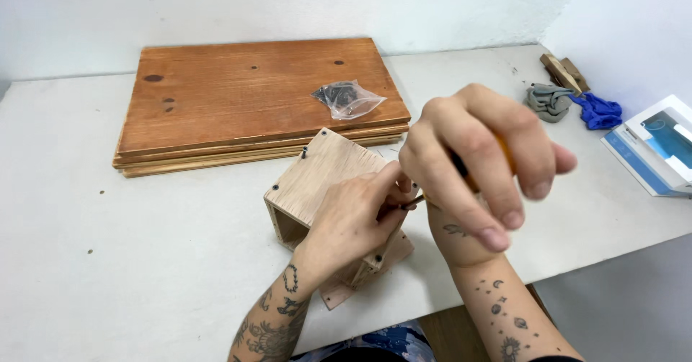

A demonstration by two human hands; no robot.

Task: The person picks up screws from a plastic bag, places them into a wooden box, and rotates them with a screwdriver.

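Observation:
A small box of pale wood (321, 178) lies on its side on the white table (144, 247), with dark screws standing in its corners. My left hand (357, 218) rests on the box's near edge, its fingertips pinched around the screwdriver's metal tip. My right hand (479, 164) is above and to the right, wrapped around a screwdriver with an orange and black handle (468, 178). The shaft points down-left to the box where my left fingers are. The screw under the tip is hidden.
A stack of reddish-brown wooden boards (245, 103) lies behind the box, with a clear plastic bag of dark screws (347, 98) on top. At the right are grey and blue gloves (573, 106), small wood pieces (564, 72) and a white-and-blue box (659, 146).

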